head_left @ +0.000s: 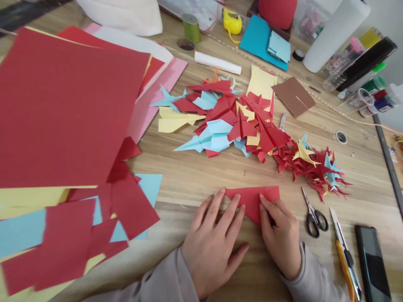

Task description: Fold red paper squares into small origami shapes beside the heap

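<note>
A folded red paper piece [252, 198] lies flat on the wooden table [195, 176] near its front edge. My left hand [214, 243] rests on the paper's left part, fingers spread and pressing down. My right hand [280, 237] presses on its right part, fingertips on the fold. Neither hand lifts the paper. Behind it spreads a heap of folded paper planes [239, 121] in red, light blue and yellow.
Loose red, blue and yellow paper sheets [72, 109] cover the left side. Scissors [313, 214], a utility knife [344, 256] and a phone [373, 262] lie at the right front. Bottles, a paper roll [333, 35] and a tape ring [341, 136] stand at the back right.
</note>
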`<state>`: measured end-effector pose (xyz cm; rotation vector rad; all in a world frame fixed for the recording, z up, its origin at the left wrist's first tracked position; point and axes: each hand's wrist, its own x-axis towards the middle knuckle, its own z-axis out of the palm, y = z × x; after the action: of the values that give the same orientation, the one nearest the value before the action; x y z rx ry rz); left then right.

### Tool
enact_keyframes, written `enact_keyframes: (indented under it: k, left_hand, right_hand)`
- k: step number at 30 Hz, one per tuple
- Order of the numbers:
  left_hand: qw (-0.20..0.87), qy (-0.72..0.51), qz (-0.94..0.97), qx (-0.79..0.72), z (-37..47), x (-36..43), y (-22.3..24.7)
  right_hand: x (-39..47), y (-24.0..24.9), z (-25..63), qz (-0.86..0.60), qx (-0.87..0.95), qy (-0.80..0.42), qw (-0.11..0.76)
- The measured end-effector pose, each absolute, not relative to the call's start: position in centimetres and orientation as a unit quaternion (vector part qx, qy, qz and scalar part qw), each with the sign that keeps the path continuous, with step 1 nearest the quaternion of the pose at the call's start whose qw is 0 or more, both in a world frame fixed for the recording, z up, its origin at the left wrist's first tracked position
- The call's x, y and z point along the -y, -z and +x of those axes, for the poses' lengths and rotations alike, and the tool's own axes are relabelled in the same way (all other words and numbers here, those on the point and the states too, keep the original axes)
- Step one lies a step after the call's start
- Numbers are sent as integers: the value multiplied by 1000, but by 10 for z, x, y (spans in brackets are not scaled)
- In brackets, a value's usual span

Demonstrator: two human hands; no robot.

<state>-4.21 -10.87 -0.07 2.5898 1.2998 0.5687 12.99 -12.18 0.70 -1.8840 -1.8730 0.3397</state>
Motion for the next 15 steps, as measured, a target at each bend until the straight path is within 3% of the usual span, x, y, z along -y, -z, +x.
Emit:
enact_keyframes:
  k: [15]
  left_hand:
    - [87,-190,877,-433,-41,110,4]
  right_hand:
    - [123,-5,131,-679,688,-116,227]
